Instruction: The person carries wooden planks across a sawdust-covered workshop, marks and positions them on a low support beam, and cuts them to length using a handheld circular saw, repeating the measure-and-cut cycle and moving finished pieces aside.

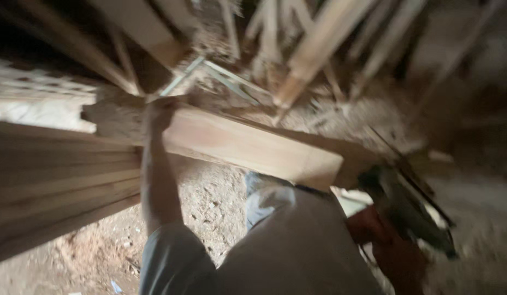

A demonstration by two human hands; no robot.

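The view is heavily blurred. My left hand (159, 113) reaches forward and grips the far edge of a long pale wooden plank (248, 145) that lies across in front of me. At the lower right a reddish shape that seems to be my right hand (392, 254) is against a dark power tool (409, 210) by the plank's right end. The blur hides its fingers. My grey shirt and a jeans-clad knee (264, 194) fill the lower middle.
A stack of long boards (51, 186) runs in from the left. Many loose timber pieces (313, 49) lean and lie at the back. The ground (209, 202) is bare earth strewn with sawdust and chips.
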